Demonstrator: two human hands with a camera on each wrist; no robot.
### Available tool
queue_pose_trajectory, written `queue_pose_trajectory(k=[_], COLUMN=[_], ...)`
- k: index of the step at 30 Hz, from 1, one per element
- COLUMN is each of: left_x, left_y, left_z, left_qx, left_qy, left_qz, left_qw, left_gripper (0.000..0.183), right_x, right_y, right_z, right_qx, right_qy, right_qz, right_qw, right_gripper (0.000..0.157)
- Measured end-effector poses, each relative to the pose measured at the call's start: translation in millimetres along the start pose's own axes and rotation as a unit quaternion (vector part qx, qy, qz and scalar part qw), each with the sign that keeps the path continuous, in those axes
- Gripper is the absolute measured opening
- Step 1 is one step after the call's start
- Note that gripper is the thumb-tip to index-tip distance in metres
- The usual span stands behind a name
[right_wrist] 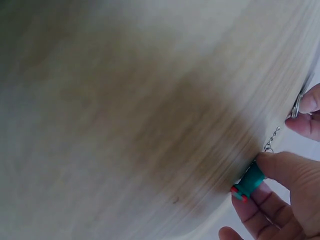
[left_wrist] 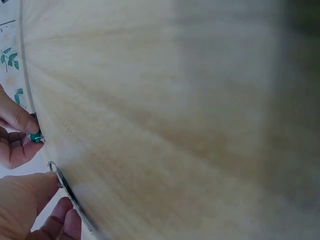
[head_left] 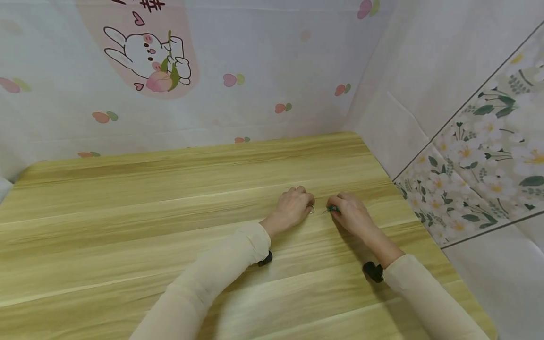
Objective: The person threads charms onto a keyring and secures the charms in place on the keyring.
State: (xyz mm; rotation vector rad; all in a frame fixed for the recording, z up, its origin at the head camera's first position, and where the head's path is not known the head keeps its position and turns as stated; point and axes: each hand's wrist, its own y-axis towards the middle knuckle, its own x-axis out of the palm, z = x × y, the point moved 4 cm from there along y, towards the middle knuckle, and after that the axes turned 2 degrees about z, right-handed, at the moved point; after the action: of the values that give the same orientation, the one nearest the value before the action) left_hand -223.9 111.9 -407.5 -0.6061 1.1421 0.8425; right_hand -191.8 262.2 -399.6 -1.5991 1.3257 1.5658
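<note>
Near the right side of the table, my left hand [head_left: 291, 208] pinches a metal key ring [head_left: 311, 212] between thumb and fingers. The left wrist view shows a long, thin metal piece [left_wrist: 71, 196] running on from the ring beneath those fingers; its kind is unclear. Just to the right, my right hand [head_left: 350, 215] pinches a green keychain charm [right_wrist: 251, 178] with small red spots at one end. A short silver chain [right_wrist: 273, 138] sticks out from the charm toward the left hand. A small gap separates chain and key ring.
Both hands are low over a wood-grain table [head_left: 127, 226]. Behind it hangs a white curtain [head_left: 255, 56] printed with a rabbit and fruit. A floral-patterned wall covering [head_left: 480, 156] stands along the right edge. Dark wrist cameras [head_left: 374, 272] sit under the sleeves.
</note>
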Motion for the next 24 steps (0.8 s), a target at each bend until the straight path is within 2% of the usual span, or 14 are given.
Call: queue_pose_trajectory(k=[6,10,14,18,24], left_x=[1.1,0.5,-1.5,-6.8,-17.0], left_y=[-0.8,-3.2,-6.4,-11.8,-22.6], left_z=[-2.3,-4.2,-5.9,-8.1,-12.4], left_qx=[-0.004,-0.005,0.000,-0.005,-0.024], left_qy=[0.010,0.004,-0.022,-0.092,-0.220], left_qz=[0.018,0.036,0.051,0.064,0.087], left_qw=[0.9998,0.9993,0.9985,0.9937,0.9712], left_gripper=[0.010,0.004,0.006,0.007,0.006], right_x=[1.2,2.4,1.5,-2.5,-15.8], right_y=[0.6,-0.3,-2.2,-4.1,-4.9], right_z=[-2.0,-1.3,-1.1,-4.7,-20.7], right_qx=[-0.010,0.011,0.038,0.047,0.042], right_qy=[-0.006,0.011,0.044,0.070,0.125], right_qz=[0.004,-0.021,-0.038,-0.027,0.026], right_qw=[1.000,1.000,0.998,0.996,0.991], right_gripper=[0.016,0.014,0.011,0.008,0.006])
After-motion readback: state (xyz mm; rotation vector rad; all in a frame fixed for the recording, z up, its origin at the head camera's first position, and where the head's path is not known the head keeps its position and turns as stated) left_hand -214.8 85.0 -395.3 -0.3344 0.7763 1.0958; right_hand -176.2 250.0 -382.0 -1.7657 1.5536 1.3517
